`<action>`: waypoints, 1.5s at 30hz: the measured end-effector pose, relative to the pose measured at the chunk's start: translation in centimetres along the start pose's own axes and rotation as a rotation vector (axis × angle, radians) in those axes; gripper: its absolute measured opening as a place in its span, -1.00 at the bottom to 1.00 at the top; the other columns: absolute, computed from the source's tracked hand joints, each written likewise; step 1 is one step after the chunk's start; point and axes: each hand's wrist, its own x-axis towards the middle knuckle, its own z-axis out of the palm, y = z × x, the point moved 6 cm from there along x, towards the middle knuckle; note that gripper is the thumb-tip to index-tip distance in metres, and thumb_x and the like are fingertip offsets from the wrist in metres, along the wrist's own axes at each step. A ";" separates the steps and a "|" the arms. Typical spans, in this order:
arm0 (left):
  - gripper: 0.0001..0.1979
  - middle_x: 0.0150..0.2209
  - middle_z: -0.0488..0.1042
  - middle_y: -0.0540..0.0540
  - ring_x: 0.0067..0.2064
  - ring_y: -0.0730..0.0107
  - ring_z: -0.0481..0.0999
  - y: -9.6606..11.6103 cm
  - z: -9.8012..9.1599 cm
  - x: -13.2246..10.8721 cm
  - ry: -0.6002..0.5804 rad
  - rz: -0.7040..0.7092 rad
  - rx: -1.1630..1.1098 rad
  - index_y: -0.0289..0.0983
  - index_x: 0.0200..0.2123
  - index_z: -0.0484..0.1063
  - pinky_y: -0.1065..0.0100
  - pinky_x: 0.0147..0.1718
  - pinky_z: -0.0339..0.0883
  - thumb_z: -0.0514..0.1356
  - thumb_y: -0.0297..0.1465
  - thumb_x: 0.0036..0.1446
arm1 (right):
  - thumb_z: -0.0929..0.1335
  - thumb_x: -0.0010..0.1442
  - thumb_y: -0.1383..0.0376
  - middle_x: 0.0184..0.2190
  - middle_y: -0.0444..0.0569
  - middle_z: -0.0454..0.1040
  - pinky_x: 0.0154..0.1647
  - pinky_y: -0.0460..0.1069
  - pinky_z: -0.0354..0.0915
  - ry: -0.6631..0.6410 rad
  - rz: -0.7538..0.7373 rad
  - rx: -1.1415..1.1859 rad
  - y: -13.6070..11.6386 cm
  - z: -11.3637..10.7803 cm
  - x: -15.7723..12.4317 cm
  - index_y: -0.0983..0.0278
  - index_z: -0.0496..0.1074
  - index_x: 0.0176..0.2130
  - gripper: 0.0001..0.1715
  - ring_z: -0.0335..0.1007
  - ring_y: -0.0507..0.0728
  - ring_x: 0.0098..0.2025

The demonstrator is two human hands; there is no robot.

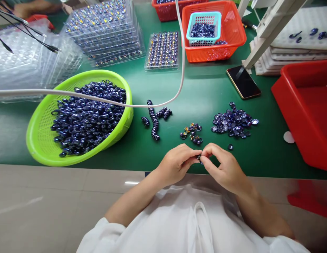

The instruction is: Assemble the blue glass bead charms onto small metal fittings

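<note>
Near the table's front edge, my left hand [176, 163] and my right hand [223, 167] meet fingertip to fingertip. Both pinch a small dark piece [199, 159], mostly covered by the fingers. Just beyond them lies a small group of dark rings with gold-coloured parts [191, 133]. A heap of flat shiny dark pieces [233, 122] is to the right, with one loose piece [230, 147] nearer my right hand. To the left are a curved row of dark rings [153, 121] and shorter clusters. A green basket [34, 140] full of dark rings stands farther left.
A white cable [142, 105] loops across the table. Behind are stacked clear trays [105, 31], a filled tray [162, 51] and an orange basket [238, 33] holding a blue basket [218, 26]. A phone [243, 82] and red bin [297, 116] are right. Another person's arm [34, 7] shows top left.
</note>
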 end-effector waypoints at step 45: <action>-0.89 -0.50 0.53 -0.01 -0.50 0.53 0.41 -3.8 1.8 -1.4 0.230 -0.873 -0.797 -0.33 -0.38 0.56 0.47 -0.49 0.27 0.33 -0.42 -0.03 | 0.40 0.26 0.38 -0.28 -0.09 0.48 -0.25 0.00 0.40 0.185 -0.185 0.070 1.8 0.4 -1.2 0.14 0.43 -0.11 -0.80 0.46 0.08 -0.28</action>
